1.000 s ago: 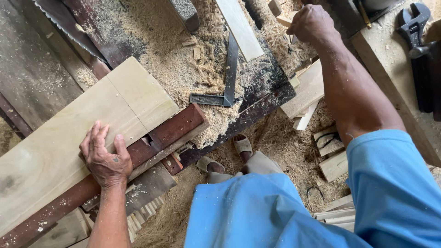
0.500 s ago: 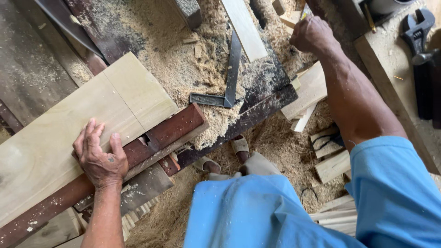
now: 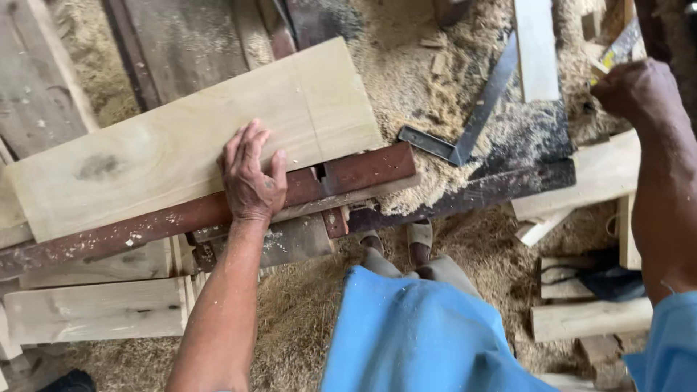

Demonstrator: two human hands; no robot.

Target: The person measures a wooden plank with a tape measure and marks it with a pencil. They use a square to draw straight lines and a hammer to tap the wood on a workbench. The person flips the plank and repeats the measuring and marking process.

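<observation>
Your left hand lies flat, fingers spread, on the pale plank, palm over its near edge and the red beam under it. Grip there is released, pressing down, not grasping. The plank sits tilted across the counter, left end nearer you, right end with a thin line drawn across it. The beam runs along the plank's near edge and has a notch just right of your hand.

Your right hand is up at the top right, well apart from the plank, clenched on a thin yellowish tool; can't tell exactly what it is. A steel square lies in the sawdust between the plank's right end and that hand. A white strip lies past it.

No containers in view. Below the counter: sawdust floor, offcuts, another pale board at lower left, your sandalled feet, blue shirt.
</observation>
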